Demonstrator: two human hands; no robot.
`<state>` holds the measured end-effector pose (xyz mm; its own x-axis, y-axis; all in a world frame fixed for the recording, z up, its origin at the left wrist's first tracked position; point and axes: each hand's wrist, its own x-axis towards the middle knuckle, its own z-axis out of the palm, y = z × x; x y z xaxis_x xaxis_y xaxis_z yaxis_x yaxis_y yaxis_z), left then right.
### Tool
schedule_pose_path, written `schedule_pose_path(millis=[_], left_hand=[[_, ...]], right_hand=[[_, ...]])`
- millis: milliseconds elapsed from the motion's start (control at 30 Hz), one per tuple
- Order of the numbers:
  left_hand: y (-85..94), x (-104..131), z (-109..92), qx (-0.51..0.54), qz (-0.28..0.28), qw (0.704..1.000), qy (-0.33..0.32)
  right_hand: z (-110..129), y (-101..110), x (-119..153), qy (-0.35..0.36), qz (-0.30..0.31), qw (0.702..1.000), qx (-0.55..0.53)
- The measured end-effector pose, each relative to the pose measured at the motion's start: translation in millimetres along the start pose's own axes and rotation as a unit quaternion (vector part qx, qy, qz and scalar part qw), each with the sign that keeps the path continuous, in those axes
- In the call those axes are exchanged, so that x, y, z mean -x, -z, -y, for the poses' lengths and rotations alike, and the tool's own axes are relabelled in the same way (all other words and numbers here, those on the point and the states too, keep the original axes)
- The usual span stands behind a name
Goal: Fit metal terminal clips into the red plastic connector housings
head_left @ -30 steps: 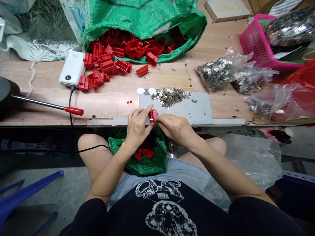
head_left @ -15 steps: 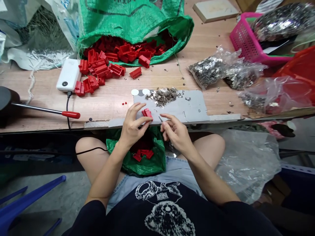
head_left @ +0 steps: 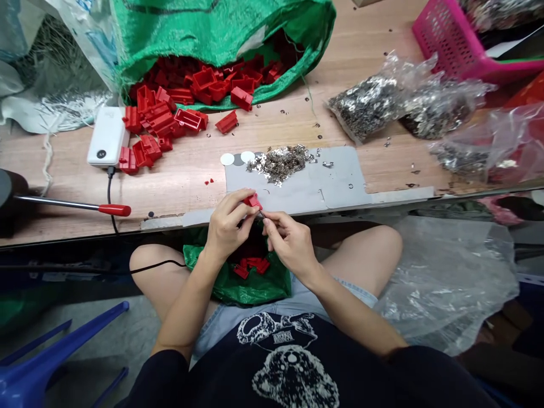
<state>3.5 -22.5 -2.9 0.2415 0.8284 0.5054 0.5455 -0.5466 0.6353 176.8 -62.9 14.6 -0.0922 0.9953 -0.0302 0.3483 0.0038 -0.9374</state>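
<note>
Between the fingertips of my left hand (head_left: 227, 228) is a small red plastic housing (head_left: 253, 200), held over the table's front edge. My right hand (head_left: 289, 241) pinches a thin dark sliver (head_left: 262, 215), with its tip at the near end of the housing; whether it is a tool or a metal part I cannot make out. Just beyond my hands lies a grey mat (head_left: 297, 191) bearing a heap of small shiny metal clips (head_left: 281, 164). Below them, an open green bag (head_left: 255, 293) rests on my lap with several red housings (head_left: 252, 265) inside.
A large green sack (head_left: 178, 39) spills red housings (head_left: 164, 122) at the back left. Near it lies a white power bank (head_left: 107, 136) with a cable. A red-tipped lever (head_left: 114, 210) juts in from the left. Bags of metal parts (head_left: 365, 107) and a pink basket (head_left: 446, 45) stand right.
My right hand has moved left, bringing the sliver up to the red housing. My left fingers have closed in more around the housing. The camera view has shifted slightly closer.
</note>
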Motion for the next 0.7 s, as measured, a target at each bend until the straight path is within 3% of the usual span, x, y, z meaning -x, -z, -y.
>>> schedule_pose_path(millis=[433,700], left_hand=[[-2.5,0.0,1.8,-0.008,0.002,1.0,0.009],[0.6,-1.6,2.2,-0.004,-0.019,1.0,-0.019]], right_hand=[[5.3,-3.7,-4.7,0.038,-0.032,0.995,0.089],[0.6,2.9,-5.5,0.006,0.006,1.0,0.01]])
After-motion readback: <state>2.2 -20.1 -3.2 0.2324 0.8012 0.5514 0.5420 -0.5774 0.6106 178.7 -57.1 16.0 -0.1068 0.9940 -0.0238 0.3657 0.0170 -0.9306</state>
